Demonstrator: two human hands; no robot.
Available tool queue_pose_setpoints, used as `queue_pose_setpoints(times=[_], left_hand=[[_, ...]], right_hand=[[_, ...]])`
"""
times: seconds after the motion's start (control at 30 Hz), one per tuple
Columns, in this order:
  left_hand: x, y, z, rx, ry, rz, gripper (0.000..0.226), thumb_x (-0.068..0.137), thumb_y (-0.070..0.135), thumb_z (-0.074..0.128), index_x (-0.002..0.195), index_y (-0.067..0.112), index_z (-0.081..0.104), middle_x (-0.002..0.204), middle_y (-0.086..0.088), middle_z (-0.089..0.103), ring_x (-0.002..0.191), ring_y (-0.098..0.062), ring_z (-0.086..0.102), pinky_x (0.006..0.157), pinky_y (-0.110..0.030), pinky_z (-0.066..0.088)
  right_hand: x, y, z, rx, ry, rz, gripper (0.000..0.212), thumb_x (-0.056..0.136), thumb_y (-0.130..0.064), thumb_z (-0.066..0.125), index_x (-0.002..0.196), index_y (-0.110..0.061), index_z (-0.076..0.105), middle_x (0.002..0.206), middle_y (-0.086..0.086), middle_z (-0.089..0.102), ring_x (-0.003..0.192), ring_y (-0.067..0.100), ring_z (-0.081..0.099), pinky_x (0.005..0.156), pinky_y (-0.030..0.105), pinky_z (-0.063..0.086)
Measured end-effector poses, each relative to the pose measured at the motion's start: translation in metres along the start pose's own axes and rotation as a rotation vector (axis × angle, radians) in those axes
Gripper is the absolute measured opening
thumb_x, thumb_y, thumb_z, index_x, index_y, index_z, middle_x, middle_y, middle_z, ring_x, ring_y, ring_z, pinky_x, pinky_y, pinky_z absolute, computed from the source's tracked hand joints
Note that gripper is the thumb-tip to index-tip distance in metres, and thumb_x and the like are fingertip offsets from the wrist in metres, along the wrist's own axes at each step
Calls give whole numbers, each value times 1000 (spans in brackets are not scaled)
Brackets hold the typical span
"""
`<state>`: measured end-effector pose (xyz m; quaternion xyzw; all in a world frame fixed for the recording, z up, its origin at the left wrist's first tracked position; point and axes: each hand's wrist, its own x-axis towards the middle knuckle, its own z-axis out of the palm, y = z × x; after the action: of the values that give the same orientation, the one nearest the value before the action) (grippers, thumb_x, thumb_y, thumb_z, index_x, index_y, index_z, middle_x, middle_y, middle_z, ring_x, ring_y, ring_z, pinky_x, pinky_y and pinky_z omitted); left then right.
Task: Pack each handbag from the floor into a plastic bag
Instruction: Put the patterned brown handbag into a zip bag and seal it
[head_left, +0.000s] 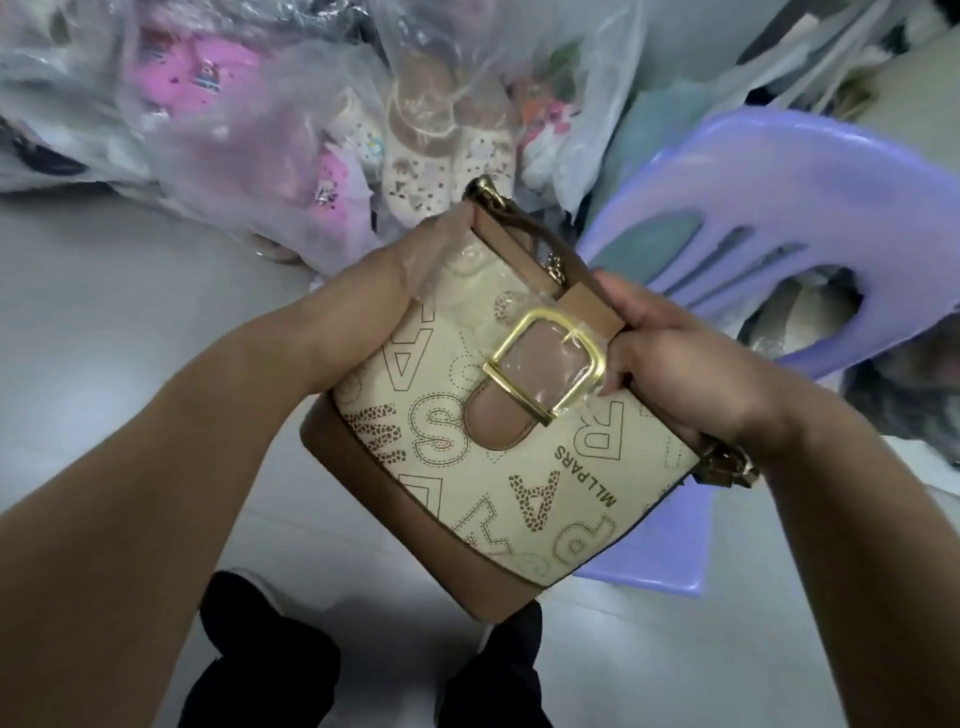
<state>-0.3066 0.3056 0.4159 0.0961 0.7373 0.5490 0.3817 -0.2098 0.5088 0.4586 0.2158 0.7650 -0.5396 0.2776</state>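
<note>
The handbag (498, 467) has a smooth cream front panel that looks like faux leather, softly sheened and printed with brown letters. Its base and strap tab are matt tan trim of the same leathery look. The buckle (517, 391) is polished gold metal under thin, wrinkled clear film (540, 358). The stool (831, 208) is glossy lilac plastic. The plastic bags (234, 130) are thin, clear and crinkled. The floor (104, 312) is pale, smooth and faintly shiny.

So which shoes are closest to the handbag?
The cream clogs with brown straps, in clear plastic just behind the handbag; the pink clogs lie farther left.
</note>
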Motion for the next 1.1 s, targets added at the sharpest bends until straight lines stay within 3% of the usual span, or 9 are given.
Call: queue_pose_setpoints(times=[0.17,0.27,0.33,0.4,0.53,0.67,0.9,1.0,1.1], left_hand=[[20,19,91,93,-110,-17,62,73,84,58,124,51,60,124,19,68,119,-10,63,109,-45,40],[32,31,143,2,-22,-7,46,67,76,67,105,50,71,106,23,73,101,2,69,100,-31,46],[36,38,177,-33,45,-2,41,62,75,71,93,49,73,97,23,75,92,5,70,92,-27,50],[41,39,201,-35,83,15,47,64,76,70,97,43,74,96,20,76,91,2,71,91,-30,52],[44,28,228,-13,143,-79,47,67,79,67,96,43,74,91,18,76,86,-5,74,90,-33,53],[43,-8,233,18,240,-216,25,80,68,66,83,44,72,83,17,75,83,-7,72,81,-27,53],[48,-93,239,63,330,-422,45,81,76,57,100,36,67,99,8,70,95,-22,68,94,-42,53],[57,-110,244,136,363,-366,45,90,67,52,105,26,63,95,5,67,95,-23,67,80,-32,52],[74,-115,243,316,369,-303,48,99,54,45,123,13,53,111,-9,65,106,-35,62,83,-35,48]], right_hand=[[-36,65,-65,-34,105,5,50,53,-13,57,101,-23,65,79,-1,57,79,18,54,73,41,41],[-56,95,-102,-81,200,-19,37,57,-15,53,93,-15,64,71,-4,56,72,14,53,72,43,44],[-68,112,-124,-117,314,-12,37,60,-20,52,93,-24,68,67,-10,64,70,16,61,76,48,53],[-77,124,-141,-166,438,-14,38,62,-27,54,96,-39,67,68,-8,72,71,22,69,79,47,59],[-73,151,-149,-193,580,-24,24,77,-24,64,98,-35,67,73,-11,73,72,16,69,70,33,57],[-46,183,-123,-287,494,43,23,91,-25,55,108,-34,67,92,-11,75,87,18,68,80,32,54],[-1,227,-71,-403,427,113,26,105,-33,42,121,-34,62,114,-1,72,120,32,55,109,45,37],[6,240,-58,-334,404,74,33,102,-26,50,134,-27,59,123,3,71,122,30,58,106,45,44],[8,249,-51,-86,365,69,42,101,-18,55,143,-24,53,134,-3,65,106,9,65,91,27,55]])
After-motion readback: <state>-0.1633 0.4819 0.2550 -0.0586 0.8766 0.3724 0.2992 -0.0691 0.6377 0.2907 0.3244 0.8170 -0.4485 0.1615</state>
